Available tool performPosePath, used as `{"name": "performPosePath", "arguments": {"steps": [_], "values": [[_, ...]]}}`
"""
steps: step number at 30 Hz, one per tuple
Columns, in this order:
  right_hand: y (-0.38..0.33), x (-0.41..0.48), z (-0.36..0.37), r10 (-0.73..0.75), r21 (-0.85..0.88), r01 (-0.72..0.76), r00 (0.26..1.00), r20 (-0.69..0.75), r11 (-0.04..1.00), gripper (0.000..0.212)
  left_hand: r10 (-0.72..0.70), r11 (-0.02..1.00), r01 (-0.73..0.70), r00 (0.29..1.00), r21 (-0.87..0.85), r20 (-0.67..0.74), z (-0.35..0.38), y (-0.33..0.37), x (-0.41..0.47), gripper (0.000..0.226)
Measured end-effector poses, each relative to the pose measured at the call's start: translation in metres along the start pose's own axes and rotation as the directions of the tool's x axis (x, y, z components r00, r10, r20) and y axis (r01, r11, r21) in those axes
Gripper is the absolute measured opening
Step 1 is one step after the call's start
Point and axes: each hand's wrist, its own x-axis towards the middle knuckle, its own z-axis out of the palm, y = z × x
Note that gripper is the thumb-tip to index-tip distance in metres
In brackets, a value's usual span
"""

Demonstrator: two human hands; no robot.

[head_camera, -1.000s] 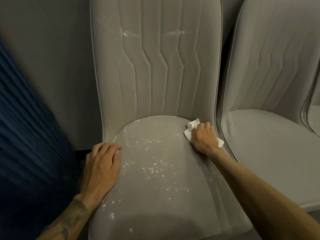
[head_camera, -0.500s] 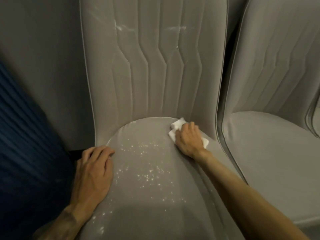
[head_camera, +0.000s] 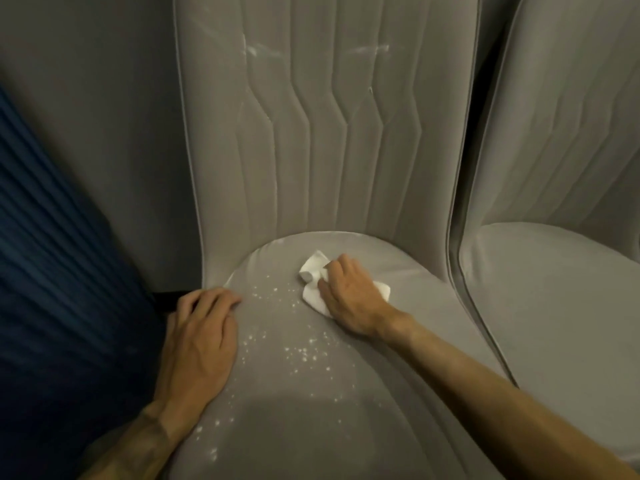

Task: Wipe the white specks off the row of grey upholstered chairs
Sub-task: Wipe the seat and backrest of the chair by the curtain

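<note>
My right hand (head_camera: 349,299) grips a crumpled white cloth (head_camera: 313,271); specks (head_camera: 303,355) (fine, white) dot the seat (head_camera: 433,292) beside my flat left hand (head_camera: 201,337).

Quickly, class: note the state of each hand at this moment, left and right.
Left hand: open, fingers flat on the left edge of the seat.
Right hand: grips the white cloth, pressing it onto the seat.

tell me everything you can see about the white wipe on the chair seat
The white wipe is small and crumpled; cloth or tissue, I cannot tell. It lies near the back of the grey seat under the right hand, whose bent fingers press it down. A rolled end sticks out past the fingertips, a corner beside the wrist. White specks lie just in front.
</note>
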Motion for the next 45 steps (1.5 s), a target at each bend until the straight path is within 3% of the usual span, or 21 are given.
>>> {"name": "performPosePath", "arguments": {"steps": [6,10,13,18,19,23,25,29,35,41,45], "values": [[0.030,0.024,-0.007,0.289,-0.200,-0.293,0.956,-0.047,0.935,0.030,0.008,1.000,-0.008,1.000,0.021,-0.015,0.000,0.001,0.000,0.033],[-0.031,0.016,0.017,0.055,-0.042,-0.055,0.998,-0.016,0.998,0.025,0.003,1.000,-0.003,1.000,0.031,-0.020,0.001,0.003,0.000,0.032],[-0.022,0.012,0.007,-0.053,-0.030,0.053,0.998,0.022,0.998,0.025,-0.003,0.999,0.003,1.000,0.032,-0.017,0.002,0.000,0.001,0.032],[-0.008,0.041,0.004,0.266,-0.133,-0.265,0.964,-0.017,0.955,0.030,-0.007,0.999,0.008,1.000,0.035,-0.017,0.001,0.000,0.000,0.036],[-0.024,0.040,0.011,0.237,-0.100,-0.239,0.971,-0.025,0.966,0.029,-0.007,1.000,0.007,1.000,0.030,-0.018,0.001,0.002,0.000,0.037],[-0.064,0.018,0.028,-0.097,0.019,0.097,0.995,-0.002,0.995,0.026,-0.026,1.000,0.026,1.000,0.016,-0.017,-0.002,0.006,0.001,0.037],[-0.045,0.029,0.021,-0.059,-0.005,0.059,0.998,-0.001,0.998,0.026,-0.036,0.999,0.036,0.999,0.003,-0.010,-0.004,0.006,0.001,0.036],[-0.035,0.066,0.021,0.186,-0.156,-0.188,0.982,-0.030,0.970,0.029,-0.027,1.000,0.027,1.000,-0.006,-0.016,-0.005,0.008,0.000,0.038],[-0.083,0.040,0.036,-0.204,0.055,0.204,0.979,-0.001,0.977,0.029,-0.035,0.999,0.035,0.999,0.001,-0.014,-0.005,0.008,0.000,0.034],[-0.070,0.079,0.030,-0.006,-0.103,0.008,1.000,0.025,0.995,0.031,-0.148,0.989,0.149,0.987,0.009,-0.065,-0.006,0.009,-0.002,0.027],[-0.095,0.039,0.039,-0.234,0.098,0.229,0.972,0.033,0.968,0.027,-0.148,0.985,0.145,0.989,-0.097,-0.021,-0.007,0.008,0.001,0.030]]}}
